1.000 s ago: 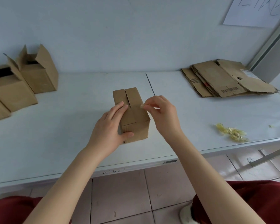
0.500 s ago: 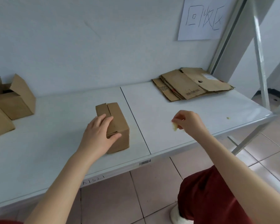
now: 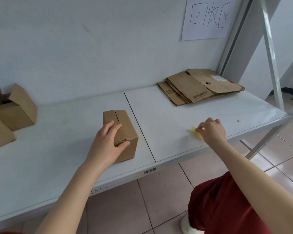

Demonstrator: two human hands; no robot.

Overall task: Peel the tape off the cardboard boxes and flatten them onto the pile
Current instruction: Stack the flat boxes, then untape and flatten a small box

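Box (image 3: 127, 130) steadied, tape scrap (image 3: 193, 129) pinched
Brown, closed, flaps meeting along a centre seam; left hand (image 3: 107, 146) grips it, right hand (image 3: 212, 132) pinches the yellowish scrap.

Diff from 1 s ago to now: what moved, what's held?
The right hand left the cardboard box top seam and swung right to the near edge of the table, carrying a pinched yellowish tape scrap. The left hand stayed gripping the box, which sits where it was, flaps shut. The flattened cardboard pile is unchanged.
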